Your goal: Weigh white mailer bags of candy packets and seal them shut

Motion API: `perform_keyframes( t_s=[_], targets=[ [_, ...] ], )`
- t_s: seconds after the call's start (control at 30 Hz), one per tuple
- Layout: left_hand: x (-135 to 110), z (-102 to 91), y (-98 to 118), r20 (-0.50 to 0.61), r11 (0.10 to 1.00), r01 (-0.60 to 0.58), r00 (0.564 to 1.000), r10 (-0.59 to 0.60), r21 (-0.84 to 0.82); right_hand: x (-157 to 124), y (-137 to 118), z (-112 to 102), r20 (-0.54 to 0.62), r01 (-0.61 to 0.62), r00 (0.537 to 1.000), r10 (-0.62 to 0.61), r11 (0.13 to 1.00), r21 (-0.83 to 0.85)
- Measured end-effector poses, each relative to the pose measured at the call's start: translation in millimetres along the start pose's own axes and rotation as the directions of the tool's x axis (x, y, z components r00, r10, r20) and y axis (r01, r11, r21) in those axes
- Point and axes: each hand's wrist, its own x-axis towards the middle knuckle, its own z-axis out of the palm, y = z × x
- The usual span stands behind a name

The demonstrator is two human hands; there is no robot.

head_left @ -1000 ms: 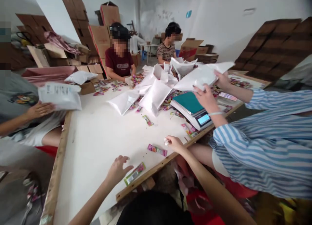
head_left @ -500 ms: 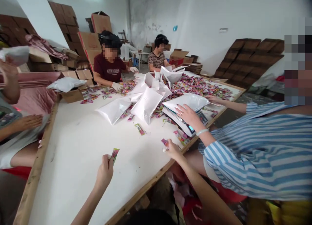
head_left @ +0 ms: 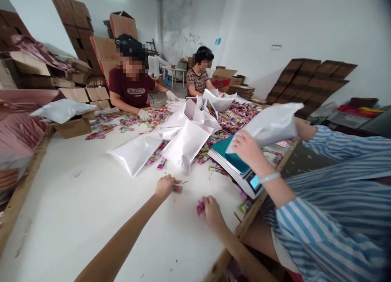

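My left hand (head_left: pixel 164 186) is closed over the white tabletop, its fingers pinching a small green and pink sachet (head_left: pixel 177 189). A second sachet seems to overlap it, but blur hides how they lie. To its right, my right hand (head_left: pixel 213 213) is closed on a crumpled purple sachet (head_left: pixel 200 208), just above the table. Beyond my hands rest filled white pouches (head_left: pixel 187 141) on a heap of colourful sachets (head_left: pixel 236 115). At the right, a co-worker in a striped shirt holds a white pouch (head_left: pixel 269 125) above a digital scale (head_left: pixel 231 156).
A wooden edge (head_left: pixel 224 261) borders the white table (head_left: pixel 91 204). Two co-workers sit across it, one wearing white gloves (head_left: pixel 144 115). Another white pouch (head_left: pixel 64 110) lies on an open carton (head_left: pixel 71 128) at the left. Flattened cardboard (head_left: pixel 301 84) leans on the back wall.
My left hand has moved forward and right to the loose sachet on the table. My right hand keeps its purple sachet. The striped-shirt co-worker has lifted the pouch off the scale.
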Motion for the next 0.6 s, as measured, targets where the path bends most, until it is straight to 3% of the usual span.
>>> perform_keyframes(
  t_s=[0.1, 0.2, 0.27, 0.37, 0.43, 0.5, 0.6],
  targets=[
    [-13.6, -6.0, -22.2, 0.046, 0.996, -0.06, 0.997, 0.057, 0.069, 40.2, 1.3, -7.9, -0.086, -0.022, 0.996, 0.024, 1.0, 0.022],
    [-22.6, -10.4, -33.7, 0.12, 0.985, -0.159, 0.981, 0.15, 0.062, 76.2, -13.2, -4.3, -0.048, 0.037, 0.998, -0.034, 0.997, 0.073],
    [-27.7, -11.6, -35.5, 0.198, 0.964, -0.264, 0.946, 0.255, 0.018, 84.6, -33.3, 7.3, 0.025, 0.081, 0.996, -0.084, 0.991, 0.103],
    [-44.4, -11.7, -37.5, 0.276, 0.94, -0.342, 0.903, 0.33, -0.006, 70.6, -65.3, 30.2, 0.064, 0.074, 0.994, -0.089, 0.977, 0.198],
    [-64.7, -9.6, -42.4, 0.266, 0.964, -0.266, 0.93, 0.252, 0.018, 49.9, -82.7, 46.2, 0.051, 0.084, 0.994, -0.1, 0.962, 0.258],
    [-90.3, -5.5, -49.3, 0.212, 0.994, -0.105, 0.972, 0.102, 0.002, 27.2, -98.9, 63.8, 0.04, 0.153, 0.985, -0.17, 0.951, 0.269],
    [-127.9, -0.8, -53.7, 0.14, 0.976, 0.07, 0.989, -0.041, -0.206, 2.1, -124.4, 90.1, 0.096, 0.246, 0.958, -0.269, 0.948, 0.202]
  ],
)
